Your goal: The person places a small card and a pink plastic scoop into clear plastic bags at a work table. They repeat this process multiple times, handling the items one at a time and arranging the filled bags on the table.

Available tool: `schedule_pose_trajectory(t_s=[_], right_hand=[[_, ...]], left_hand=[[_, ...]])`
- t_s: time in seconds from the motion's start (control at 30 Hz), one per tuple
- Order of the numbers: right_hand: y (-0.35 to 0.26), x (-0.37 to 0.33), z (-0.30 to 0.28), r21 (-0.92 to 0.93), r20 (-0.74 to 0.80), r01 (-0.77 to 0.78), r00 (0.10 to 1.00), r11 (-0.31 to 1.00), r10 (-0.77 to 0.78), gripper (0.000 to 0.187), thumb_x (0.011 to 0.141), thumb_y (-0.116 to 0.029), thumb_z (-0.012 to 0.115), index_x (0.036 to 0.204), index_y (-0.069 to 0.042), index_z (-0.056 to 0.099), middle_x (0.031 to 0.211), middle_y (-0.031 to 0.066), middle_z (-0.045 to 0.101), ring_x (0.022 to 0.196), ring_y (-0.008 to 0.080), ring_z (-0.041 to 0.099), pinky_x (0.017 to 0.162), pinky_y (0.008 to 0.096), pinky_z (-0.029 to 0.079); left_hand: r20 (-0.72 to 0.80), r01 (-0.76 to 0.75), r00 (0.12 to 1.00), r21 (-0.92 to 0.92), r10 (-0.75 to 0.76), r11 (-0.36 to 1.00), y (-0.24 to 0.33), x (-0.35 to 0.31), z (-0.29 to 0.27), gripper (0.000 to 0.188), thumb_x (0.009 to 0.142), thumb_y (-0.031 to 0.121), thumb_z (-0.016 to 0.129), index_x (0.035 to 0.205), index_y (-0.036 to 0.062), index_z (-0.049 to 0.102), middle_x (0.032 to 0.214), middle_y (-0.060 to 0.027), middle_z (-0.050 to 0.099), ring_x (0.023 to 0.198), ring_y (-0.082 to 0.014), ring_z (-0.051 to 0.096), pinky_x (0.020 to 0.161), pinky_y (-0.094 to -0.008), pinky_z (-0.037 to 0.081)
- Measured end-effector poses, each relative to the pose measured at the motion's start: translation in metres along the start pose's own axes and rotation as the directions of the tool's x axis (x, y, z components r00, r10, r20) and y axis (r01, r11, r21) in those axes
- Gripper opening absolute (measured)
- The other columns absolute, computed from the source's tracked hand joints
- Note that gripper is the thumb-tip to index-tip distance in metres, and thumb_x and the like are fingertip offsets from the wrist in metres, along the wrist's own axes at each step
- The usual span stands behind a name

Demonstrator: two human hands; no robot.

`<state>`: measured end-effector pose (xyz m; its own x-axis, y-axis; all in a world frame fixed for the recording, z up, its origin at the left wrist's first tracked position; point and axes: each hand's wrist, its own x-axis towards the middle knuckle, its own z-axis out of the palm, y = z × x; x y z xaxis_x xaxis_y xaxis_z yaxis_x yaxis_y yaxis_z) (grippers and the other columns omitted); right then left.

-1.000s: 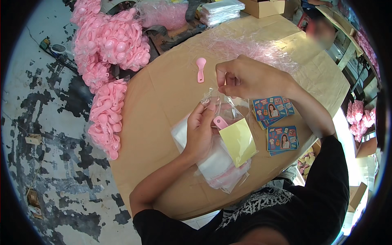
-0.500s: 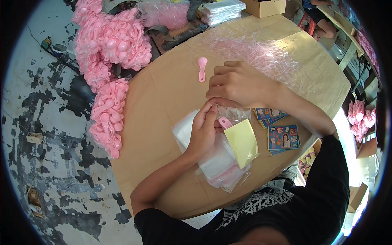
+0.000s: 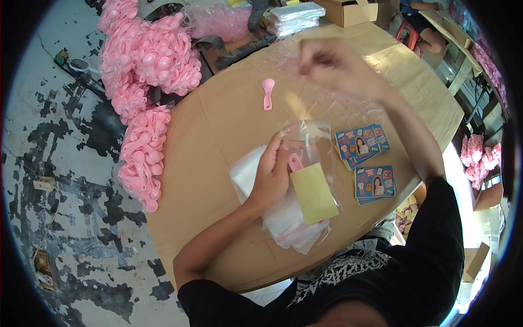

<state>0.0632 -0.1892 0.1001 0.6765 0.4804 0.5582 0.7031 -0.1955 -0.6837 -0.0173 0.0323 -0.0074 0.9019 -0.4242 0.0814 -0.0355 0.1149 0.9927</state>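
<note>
My left hand (image 3: 271, 177) pinches the edge of a clear plastic bag (image 3: 316, 131). Inside the bag are a plain yellow card (image 3: 315, 193) and a pink spoon (image 3: 295, 162), whose handle end shows above the card. Beneath that hand lies a stack of flat clear bags (image 3: 245, 170). My right hand (image 3: 335, 68) is raised over the far side of the table, above a heap of thin clear strips (image 3: 329, 103). Its fingers look curled but are smeared by motion, so anything in them is hidden. A loose pink spoon (image 3: 267, 94) lies beyond my left hand.
Two piles of printed blue cards (image 3: 357, 143) sit to the right on the brown-covered table (image 3: 201, 163). Bulging bags of pink spoons (image 3: 144, 158) line its left edge. At the back are a stack of packaged clear bags (image 3: 294, 19) and a cardboard box (image 3: 354, 12). Another person (image 3: 427, 32) sits far right.
My right hand has left the bag's mouth and swung up and away over the strips. My left hand keeps hold of the bag, now lying flatter with its open end showing.
</note>
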Motion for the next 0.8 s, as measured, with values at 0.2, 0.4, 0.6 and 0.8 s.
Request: schedule_pose_trajectory(t_s=[0.2,0.4,0.6,0.8], right_hand=[[0.029,-0.046,-0.101,0.478,0.463,-0.194,0.884,0.857,-0.058,0.012,0.089,-0.011,0.056,0.086,-0.001,0.062,0.076,0.0031,0.063,0.074,0.0106,0.060,0.067,0.0246,0.047],[0.044,-0.041,-0.065,-0.559,-0.470,-0.199,0.876,0.805,-0.110,0.029,0.085,0.002,0.048,0.108,-0.001,0.065,0.100,0.0110,0.068,0.095,0.0199,0.062,0.082,0.0313,0.050],[-0.020,-0.067,0.029,-0.170,0.308,-0.380,0.856,0.909,0.415,0.026,0.086,-0.020,0.067,0.101,0.001,0.063,0.084,0.0038,0.064,0.078,0.0090,0.057,0.074,0.0264,0.047],[0.006,-0.074,0.065,0.310,0.185,-0.455,0.890,0.835,0.416,0.032,0.090,-0.027,0.070,0.104,0.001,0.065,0.089,0.0046,0.068,0.078,0.0103,0.062,0.062,0.0293,0.050]], left_hand=[[0.068,0.075,0.996,-0.341,-0.055,0.937,0.017,0.005,0.000,0.036,0.106,0.022,0.033,0.137,0.0041,0.038,0.113,-0.0135,0.061,0.076,-0.0095,0.063,0.072,-0.0292,0.059],[0.118,0.146,0.986,-0.262,-0.119,0.954,0.006,0.008,-0.004,0.044,0.103,0.028,0.044,0.136,-0.0009,0.037,0.128,-0.0197,0.057,0.102,-0.0289,0.066,0.086,-0.0367,0.057],[0.004,0.121,0.991,-0.497,-0.137,0.859,0.011,0.002,0.001,0.043,0.105,0.028,0.040,0.139,0.0027,0.039,0.128,-0.0131,0.056,0.104,-0.0227,0.065,0.088,-0.0364,0.055],[-0.009,0.116,0.991,-0.459,-0.135,0.881,0.014,0.006,0.005,0.040,0.104,0.029,0.044,0.134,0.0031,0.046,0.116,-0.0072,0.059,0.096,-0.0134,0.063,0.084,-0.0287,0.053]])
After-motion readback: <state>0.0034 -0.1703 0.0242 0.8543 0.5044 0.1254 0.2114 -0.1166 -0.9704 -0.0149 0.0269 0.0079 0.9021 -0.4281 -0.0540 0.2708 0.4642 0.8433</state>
